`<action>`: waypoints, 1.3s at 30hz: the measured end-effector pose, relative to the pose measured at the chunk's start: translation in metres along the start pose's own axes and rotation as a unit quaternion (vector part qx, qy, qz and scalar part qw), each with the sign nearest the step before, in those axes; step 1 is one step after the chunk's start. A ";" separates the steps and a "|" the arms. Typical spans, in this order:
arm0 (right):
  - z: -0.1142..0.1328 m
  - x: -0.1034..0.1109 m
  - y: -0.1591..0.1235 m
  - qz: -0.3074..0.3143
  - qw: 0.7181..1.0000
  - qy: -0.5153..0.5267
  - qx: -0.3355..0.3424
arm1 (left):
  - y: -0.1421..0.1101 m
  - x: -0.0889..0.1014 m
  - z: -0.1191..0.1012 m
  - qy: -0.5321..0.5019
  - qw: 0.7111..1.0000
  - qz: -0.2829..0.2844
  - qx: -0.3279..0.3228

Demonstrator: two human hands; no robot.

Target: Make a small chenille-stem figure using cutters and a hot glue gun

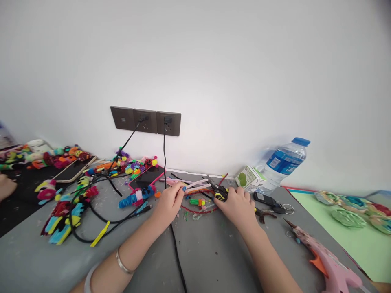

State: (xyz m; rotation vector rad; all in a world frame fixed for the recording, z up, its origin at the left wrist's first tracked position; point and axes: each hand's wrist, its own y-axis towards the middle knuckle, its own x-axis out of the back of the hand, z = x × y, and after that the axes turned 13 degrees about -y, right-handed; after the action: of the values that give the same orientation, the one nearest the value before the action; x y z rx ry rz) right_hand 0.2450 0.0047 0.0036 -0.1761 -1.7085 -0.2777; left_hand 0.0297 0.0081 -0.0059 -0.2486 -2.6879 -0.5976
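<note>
My left hand (169,203) is closed, pinching pale pink pipe cleaners (197,186) that stick out to the right from its fingertips. My right hand (238,207) is wrapped round the yellow-and-black handle of a pair of scissors (220,192). The dark blades point left, close to the ends of the pipe cleaners; whether they touch, I cannot tell. Between the hands lies a small green-and-yellow pipe-cleaner figure (197,202). A red pipe cleaner (200,211) curves across the grey table (210,252) in front of it.
Finished pipe-cleaner figures (65,213), a pink-edged phone (147,178) and black cables (175,244) lie to the left. At right are a water bottle (284,165), a small box (249,178), keys (269,201) and a pink glue gun (328,260). Another person's hand (6,187) shows at far left.
</note>
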 end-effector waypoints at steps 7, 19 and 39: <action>-0.007 0.007 0.008 -0.189 0.947 0.228 0.128 | -0.001 -0.002 -0.003 0.003 1.000 0.018 -0.004; 0.027 0.018 -0.014 -0.155 0.872 0.299 0.356 | -0.003 -0.008 -0.008 -0.137 0.990 0.016 0.030; 0.012 0.033 -0.013 0.342 0.603 0.708 0.136 | 0.003 -0.006 -0.002 -0.331 0.937 -0.003 0.109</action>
State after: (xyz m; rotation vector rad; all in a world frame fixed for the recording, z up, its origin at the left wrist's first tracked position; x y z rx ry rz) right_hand 0.2247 -0.0054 0.0337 -0.2608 0.0288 0.3929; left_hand 0.0362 0.0098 -0.0054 -0.4470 -3.3674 -0.2287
